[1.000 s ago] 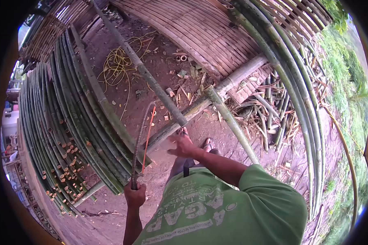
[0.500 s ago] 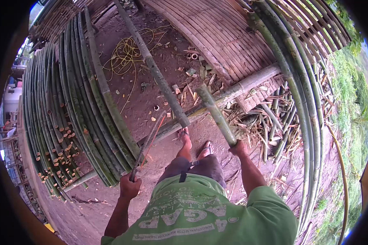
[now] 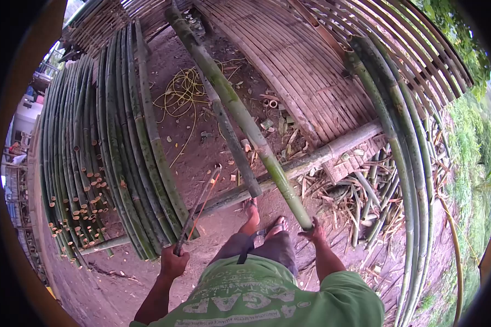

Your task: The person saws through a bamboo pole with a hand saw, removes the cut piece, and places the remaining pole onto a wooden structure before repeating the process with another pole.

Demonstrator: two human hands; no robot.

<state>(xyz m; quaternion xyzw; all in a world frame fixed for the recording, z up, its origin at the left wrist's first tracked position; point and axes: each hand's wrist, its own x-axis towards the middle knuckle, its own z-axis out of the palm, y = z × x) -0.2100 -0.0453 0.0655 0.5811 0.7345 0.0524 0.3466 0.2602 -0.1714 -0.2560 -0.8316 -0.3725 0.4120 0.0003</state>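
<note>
"One slatted bamboo platform (image 3: pixel 305 71), upper middle. What follows it in size?"

"One stack of green poles (image 3: pixel 114 152), left, many cut ends toward the near side. One group of long poles (image 3: pixel 414 163), right."

"Items in the way?"

"One long green pole (image 3: pixel 256 139), slanting from the top of the view to the right hand (image 3: pixel 315 234). One grey pole (image 3: pixel 234 144), just beside it, overlapped by it farther up. One cross pole (image 3: pixel 349 143), before the feet; both slanting poles pass over it, contact unclear."

"Lesser lots?"

"One heap of offcuts (image 3: pixel 371 199), right of the cross pole. One tangle of yellow cord (image 3: pixel 180 90), on bare ground between stack and platform. One bow saw (image 3: pixel 193 215), dark frame, orange blade, tilted."

"Fingers?"

"Left hand (image 3: pixel 174 261): wrapped around the saw's near end. Right: thumb and fingers spread about the green pole's near end; whether they grip it, cannot tell."
</note>
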